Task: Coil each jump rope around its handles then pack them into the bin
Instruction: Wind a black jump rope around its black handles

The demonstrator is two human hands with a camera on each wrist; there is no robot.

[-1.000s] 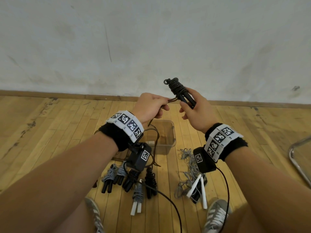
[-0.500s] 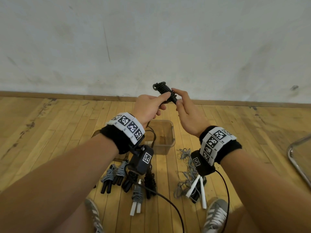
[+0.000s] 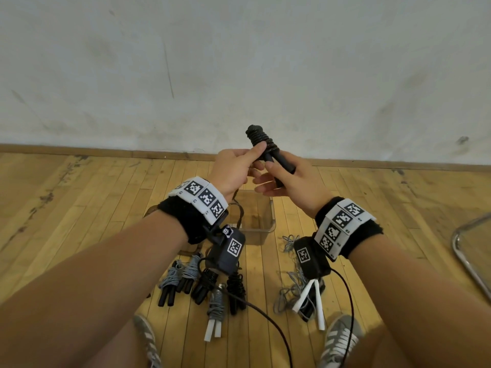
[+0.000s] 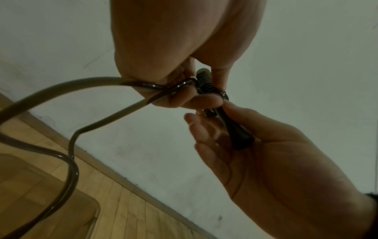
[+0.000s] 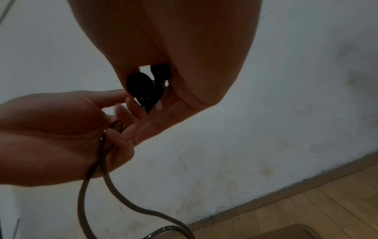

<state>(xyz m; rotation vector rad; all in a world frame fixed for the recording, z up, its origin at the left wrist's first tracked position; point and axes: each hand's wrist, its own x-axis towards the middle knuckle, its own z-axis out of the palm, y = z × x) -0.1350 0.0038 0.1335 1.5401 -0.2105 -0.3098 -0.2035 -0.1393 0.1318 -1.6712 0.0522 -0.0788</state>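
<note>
A black jump rope (image 3: 261, 140), partly coiled round its two black handles (image 3: 283, 166), is held up in front of the wall. My right hand (image 3: 273, 176) holds the handles, thumb over them and fingers fairly straight beneath. My left hand (image 3: 255, 155) pinches the loose strand at the coil's lower end. In the left wrist view the strand (image 4: 85, 129) loops from my left hand (image 4: 196, 90) down toward the floor, beside my right hand (image 4: 214, 116). The right wrist view shows the handle ends (image 5: 147, 84). The clear plastic bin (image 3: 268, 221) stands on the floor below my hands.
Several coiled ropes (image 3: 202, 285) lie on the wood floor near my left shoe (image 3: 148, 338). An uncoiled grey rope with white handles (image 3: 308, 298) lies by my right shoe (image 3: 342, 338). A metal chair frame (image 3: 467, 258) is at the right edge.
The rope bundle has shifted slightly left. My left hand has brought the strand up against the coil, and my right hand's fingers have straightened under the handles.
</note>
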